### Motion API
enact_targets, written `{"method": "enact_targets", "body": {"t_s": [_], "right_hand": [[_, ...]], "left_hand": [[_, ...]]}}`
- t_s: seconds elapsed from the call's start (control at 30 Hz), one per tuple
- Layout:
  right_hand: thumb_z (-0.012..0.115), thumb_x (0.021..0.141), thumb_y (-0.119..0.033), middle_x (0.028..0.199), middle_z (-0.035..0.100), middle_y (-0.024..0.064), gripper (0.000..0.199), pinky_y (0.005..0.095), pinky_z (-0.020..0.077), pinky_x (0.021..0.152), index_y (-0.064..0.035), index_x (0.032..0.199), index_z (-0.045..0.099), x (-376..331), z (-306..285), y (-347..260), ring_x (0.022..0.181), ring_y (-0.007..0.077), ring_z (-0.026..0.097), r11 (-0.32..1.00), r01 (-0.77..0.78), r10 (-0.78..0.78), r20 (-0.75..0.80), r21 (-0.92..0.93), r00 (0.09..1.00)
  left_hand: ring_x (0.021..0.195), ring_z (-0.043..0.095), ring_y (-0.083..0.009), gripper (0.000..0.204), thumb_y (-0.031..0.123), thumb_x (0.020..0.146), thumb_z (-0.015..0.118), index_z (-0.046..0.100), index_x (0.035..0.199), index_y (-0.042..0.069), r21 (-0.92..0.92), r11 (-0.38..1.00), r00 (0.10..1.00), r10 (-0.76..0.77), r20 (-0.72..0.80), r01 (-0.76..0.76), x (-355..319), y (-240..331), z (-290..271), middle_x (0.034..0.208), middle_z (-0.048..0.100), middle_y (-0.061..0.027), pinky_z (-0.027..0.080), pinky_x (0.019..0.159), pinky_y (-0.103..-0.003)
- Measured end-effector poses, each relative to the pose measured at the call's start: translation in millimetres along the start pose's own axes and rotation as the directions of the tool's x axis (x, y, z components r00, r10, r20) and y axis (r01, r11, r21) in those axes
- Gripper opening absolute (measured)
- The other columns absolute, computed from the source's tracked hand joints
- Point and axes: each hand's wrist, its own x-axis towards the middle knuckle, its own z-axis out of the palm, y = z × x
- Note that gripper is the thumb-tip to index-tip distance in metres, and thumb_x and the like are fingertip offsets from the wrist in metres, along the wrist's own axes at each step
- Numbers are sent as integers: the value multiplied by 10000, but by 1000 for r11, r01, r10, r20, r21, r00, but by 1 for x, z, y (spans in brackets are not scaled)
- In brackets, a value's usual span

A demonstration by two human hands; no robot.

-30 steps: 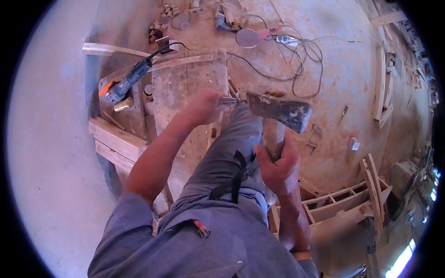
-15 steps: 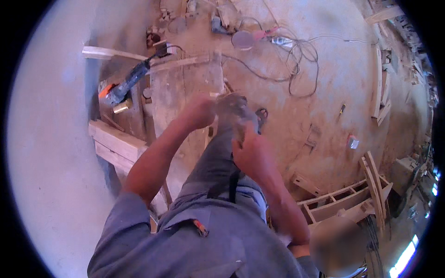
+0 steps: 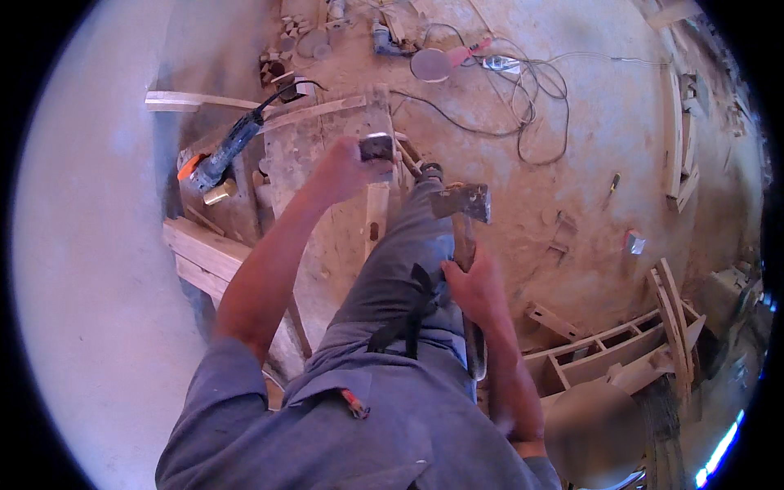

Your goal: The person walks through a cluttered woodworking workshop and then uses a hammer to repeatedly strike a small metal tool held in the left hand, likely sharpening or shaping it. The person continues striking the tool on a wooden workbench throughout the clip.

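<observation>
My right hand (image 3: 476,287) is closed around the wooden handle of a hatchet (image 3: 465,202). Its dark, worn metal head points up in front of my trouser leg, and the handle runs down behind my fingers. My left hand (image 3: 341,173) grips a small dark rectangular piece with a bright edge (image 3: 376,147), over the workbench edge; its exact kind cannot be made out. A clear gap separates that piece from the hatchet head.
A weathered wooden workbench (image 3: 286,175) stands at left. A blue-grey corded power tool (image 3: 224,155) lies beyond it, beside a gold-coloured cylinder (image 3: 220,193). Tangled cable (image 3: 527,106) crosses the dusty floor. A slatted wooden frame (image 3: 608,355) lies at lower right, near a blurred round patch (image 3: 596,433).
My hands have moved apart: the left went up, the right shifted right and down with the hatchet. The hatchet head and the dark piece, blurred together before, now show separately.
</observation>
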Motion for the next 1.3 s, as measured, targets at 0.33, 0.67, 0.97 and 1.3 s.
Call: {"method": "enact_targets", "body": {"t_s": [0.33,0.67,0.97,1.3], "right_hand": [[721,866,-190,895,676,311,344,509,522,769,45,1061,563,0,0,3,907,507,666,999,41,-40,-34,18,999],[729,859,-177,884,702,239,350,431,536,754,55,1090,608,4,-7,-7,841,351,701,999,-17,19,-31,38,999],[717,861,-166,786,661,261,311,455,523,669,39,1032,557,8,-13,-19,755,399,706,995,-29,34,-52,92,998],[725,854,-170,781,668,250,327,457,521,677,43,1048,570,17,-12,-11,756,395,707,993,54,-46,-73,104,996]], "left_hand": [[768,714,-274,216,176,836,764,750,983,17,393,919,974,-113,197,27,15,9,16,824,729,-197,529,725,-407],[910,699,-404,177,185,848,706,738,935,33,513,858,948,-191,256,34,27,34,21,895,707,-235,540,791,-479],[882,699,-406,206,194,849,702,729,938,11,474,880,943,-177,280,25,27,36,18,875,702,-249,537,786,-478],[953,694,-434,221,176,851,691,719,984,1,437,882,957,-258,133,177,28,16,25,958,708,-258,549,813,-499]]}}
